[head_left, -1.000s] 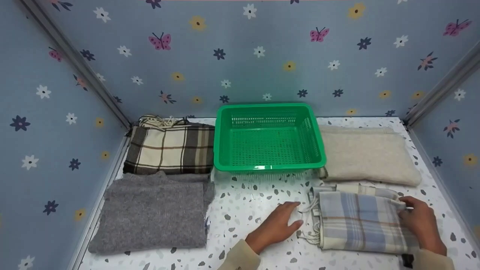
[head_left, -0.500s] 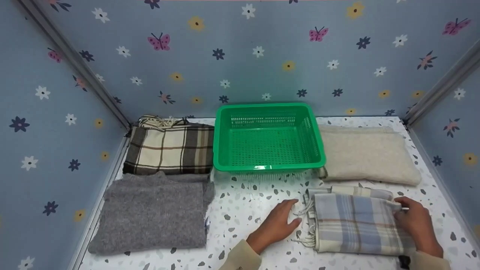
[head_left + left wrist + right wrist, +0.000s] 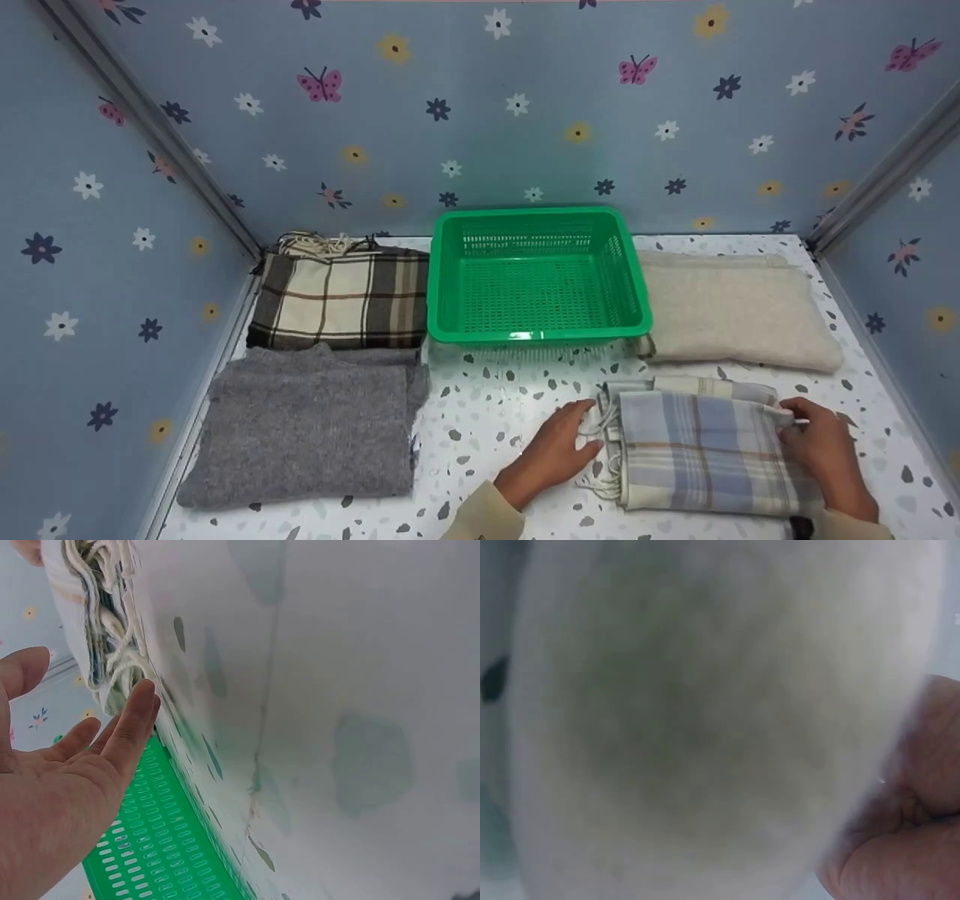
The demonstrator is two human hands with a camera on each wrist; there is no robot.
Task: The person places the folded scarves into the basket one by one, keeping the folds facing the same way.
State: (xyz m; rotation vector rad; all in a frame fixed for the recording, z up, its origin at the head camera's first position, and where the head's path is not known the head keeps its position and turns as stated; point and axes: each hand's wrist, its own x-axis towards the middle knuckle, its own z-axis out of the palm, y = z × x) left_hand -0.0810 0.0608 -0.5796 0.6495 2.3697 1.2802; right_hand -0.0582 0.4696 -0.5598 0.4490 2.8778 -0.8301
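A folded pale blue and cream plaid scarf (image 3: 705,450) lies at the front right, its fringe facing left. My right hand (image 3: 821,450) grips its right edge, fingers and thumb curled at the fold. In the right wrist view the blurred scarf (image 3: 697,727) fills most of the picture, and part of the right hand (image 3: 900,840) shows at the lower right. Beside the fringe, my left hand (image 3: 551,446) is held with its fingers extended and thumb apart. The left wrist view has the left hand (image 3: 75,772) with fingertips right at the fringe (image 3: 124,645).
An empty green plastic basket (image 3: 540,337) stands against the back wall. Right of it lies a folded cream cloth (image 3: 739,311). At the left, a folded brown and cream plaid scarf (image 3: 345,296) sits behind a folded grey cloth (image 3: 307,427). Patterned walls enclose the speckled surface (image 3: 480,420).
The blue plaid scarf has slid a little to the left together with my right hand, bringing its fringe up to my left hand. The left hand has hardly moved.
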